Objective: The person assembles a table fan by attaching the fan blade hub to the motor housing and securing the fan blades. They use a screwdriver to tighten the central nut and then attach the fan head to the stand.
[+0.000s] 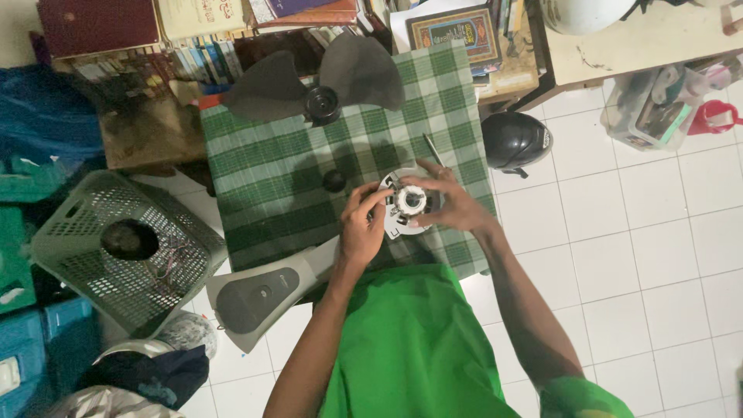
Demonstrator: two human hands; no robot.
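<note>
A cluttered home room: stacked books [193, 31] along the far edge, white floor tiles [619, 232], a plastic basket [116, 248], a helmet [515, 141].

Matt plastic fan blade [309, 81], woven checked cloth [271, 186].

White tiled floor [642, 255] is seen at right, lit dimly and evenly. A low surface is covered by a green checked cloth [263, 186]. Stacked books [193, 46] are ranged along the far edge. A pale wooden tabletop [658, 42] is set at upper right, a black helmet [515, 141] beside it on the floor. A grey plastic basket [70, 232] is placed at left, a clear storage box [646, 112] at right.
</note>
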